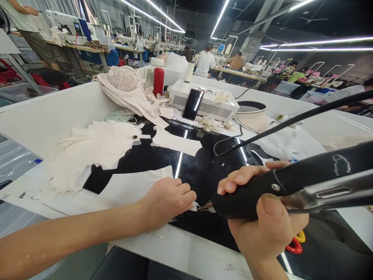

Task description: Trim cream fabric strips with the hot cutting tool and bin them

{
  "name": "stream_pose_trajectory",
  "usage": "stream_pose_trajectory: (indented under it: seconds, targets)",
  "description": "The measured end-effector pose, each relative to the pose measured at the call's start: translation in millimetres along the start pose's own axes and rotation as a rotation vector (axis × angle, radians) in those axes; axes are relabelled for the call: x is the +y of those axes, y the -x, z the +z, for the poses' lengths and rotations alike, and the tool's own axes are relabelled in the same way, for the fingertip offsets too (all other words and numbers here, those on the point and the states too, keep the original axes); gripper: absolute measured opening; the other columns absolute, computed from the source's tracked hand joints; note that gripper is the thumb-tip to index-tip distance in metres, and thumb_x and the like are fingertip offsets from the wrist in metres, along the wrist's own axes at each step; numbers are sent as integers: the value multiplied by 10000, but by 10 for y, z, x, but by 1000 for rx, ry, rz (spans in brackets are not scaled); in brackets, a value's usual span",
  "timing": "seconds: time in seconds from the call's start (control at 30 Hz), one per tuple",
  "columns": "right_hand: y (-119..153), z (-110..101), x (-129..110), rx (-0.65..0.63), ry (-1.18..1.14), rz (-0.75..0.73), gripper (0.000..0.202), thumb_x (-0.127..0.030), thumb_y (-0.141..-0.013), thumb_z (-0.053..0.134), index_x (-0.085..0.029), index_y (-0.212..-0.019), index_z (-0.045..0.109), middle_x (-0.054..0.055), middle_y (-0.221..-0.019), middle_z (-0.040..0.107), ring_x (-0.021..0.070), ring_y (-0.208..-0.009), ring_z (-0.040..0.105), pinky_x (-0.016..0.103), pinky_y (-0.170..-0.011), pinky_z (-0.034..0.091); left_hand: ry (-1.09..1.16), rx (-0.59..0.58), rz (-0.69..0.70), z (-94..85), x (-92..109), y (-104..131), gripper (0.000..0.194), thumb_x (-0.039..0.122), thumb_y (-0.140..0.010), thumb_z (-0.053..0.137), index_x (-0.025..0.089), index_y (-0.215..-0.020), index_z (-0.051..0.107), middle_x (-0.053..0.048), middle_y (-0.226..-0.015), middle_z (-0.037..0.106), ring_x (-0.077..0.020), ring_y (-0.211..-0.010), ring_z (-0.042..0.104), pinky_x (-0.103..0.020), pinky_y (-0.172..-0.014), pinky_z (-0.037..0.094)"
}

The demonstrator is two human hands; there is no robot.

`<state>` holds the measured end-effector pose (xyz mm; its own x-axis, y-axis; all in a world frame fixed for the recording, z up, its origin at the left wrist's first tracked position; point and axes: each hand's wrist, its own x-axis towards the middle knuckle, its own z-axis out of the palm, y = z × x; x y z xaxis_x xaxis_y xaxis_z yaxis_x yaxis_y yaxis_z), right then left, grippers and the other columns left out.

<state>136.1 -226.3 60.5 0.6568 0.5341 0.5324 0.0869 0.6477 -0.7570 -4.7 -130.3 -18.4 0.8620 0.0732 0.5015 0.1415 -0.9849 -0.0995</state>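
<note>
My right hand (265, 221) grips a black handheld tool with a metal lever (241, 200), its fingers wrapped round the body and the thumb near the lever. The tool's narrow metal tip (207, 207) points left and meets the edge of a pale fabric piece (128, 186), or comes very close to it. Closed over that fabric's right end, my left hand (169, 200) has curled fingers at the tip. Just beyond, a cut cream fabric piece (177, 142) lies flat on the glossy black work surface (204, 167).
Cream fabric pieces (90, 149) are heaped at left, below a beige bra-like garment (131, 91). A vented white box (204, 99), phone (193, 104) and red bottle (158, 81) stand behind. A black cable (291, 118) crosses the right side. Red scissor handles (295, 246) lie by my right wrist.
</note>
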Motion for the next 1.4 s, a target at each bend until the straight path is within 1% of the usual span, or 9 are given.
stream_pose_trajectory:
  seconds: [0.17, 0.27, 0.37, 0.43, 0.57, 0.7, 0.9, 1.2, 1.4]
  targets:
    - [-17, -23, 22, -17, 15, -14, 400, -402, -818, 882, -265, -1100, 634, -42, -787, 669, 161, -567, 641, 322, -501, 589, 54, -58, -24, -38, -33, 51, 192, 234, -1106, 591, 209, -917, 569, 12, -833, 651, -190, -710, 600, -349, -609, 392]
    - [-29, -42, 36, -19, 4, -10, 399, -375, -817, 899, -253, -1101, 646, -39, -792, 685, 155, -576, 649, 308, -504, 594, 87, -61, 1, -68, -47, 89, 98, 169, -1088, 587, 204, -1000, 611, -1, -913, 702, -183, -757, 637, -335, -632, 407]
    - [-36, -56, 42, -8, -4, -9, 408, -376, -817, 906, -249, -1108, 649, -38, -786, 687, 151, -573, 642, 306, -509, 592, 87, -43, 45, -74, -53, 101, 164, 53, -1039, 565, 197, -1050, 642, -4, -941, 719, -176, -788, 648, -330, -662, 427]
    - [-36, -61, 42, -16, -4, -16, 404, -376, -822, 902, -251, -1110, 649, -37, -789, 686, 151, -572, 641, 308, -509, 592, 95, -18, 69, -73, -51, 97, 202, 20, -1018, 564, 191, -1068, 659, 1, -939, 724, -176, -803, 648, -335, -678, 437]
    - [-32, -64, 40, -10, 12, -16, 385, -371, -821, 893, -257, -1099, 652, -40, -783, 685, 159, -568, 641, 322, -503, 593, 67, 64, 87, -79, -24, 88, 209, 22, -1036, 551, 183, -1053, 683, 7, -884, 706, -168, -758, 600, -338, -669, 429]
    - [-30, -75, 52, -9, 10, -8, 391, -370, -819, 895, -261, -1104, 652, -47, -785, 698, 158, -579, 642, 317, -518, 593, 26, 109, 100, -105, 17, 90, 182, 42, -1041, 567, 172, -991, 685, 4, -822, 661, -167, -712, 547, -342, -649, 412]
    - [-39, -76, 82, 10, 17, -18, 394, -388, -822, 902, -270, -1109, 658, -46, -796, 702, 158, -579, 644, 330, -536, 601, 17, 107, 95, -130, 48, 95, 207, 44, -1048, 559, 171, -935, 678, 4, -799, 630, -166, -710, 531, -342, -657, 419]
    - [-40, -55, 85, 13, 15, -7, 416, -408, -813, 910, -277, -1107, 646, -46, -788, 691, 162, -577, 633, 331, -530, 574, 9, 127, 93, -118, 94, 79, 208, 25, -1025, 565, 158, -918, 683, 8, -758, 592, -166, -671, 494, -344, -627, 373]
    - [-45, -59, 93, 6, 43, -14, 422, -427, -820, 902, -285, -1111, 632, -47, -791, 684, 164, -566, 633, 338, -521, 579, -20, 98, 102, -117, 112, 86, 216, 22, -1023, 563, 161, -895, 667, 2, -758, 574, -163, -672, 486, -335, -632, 367]
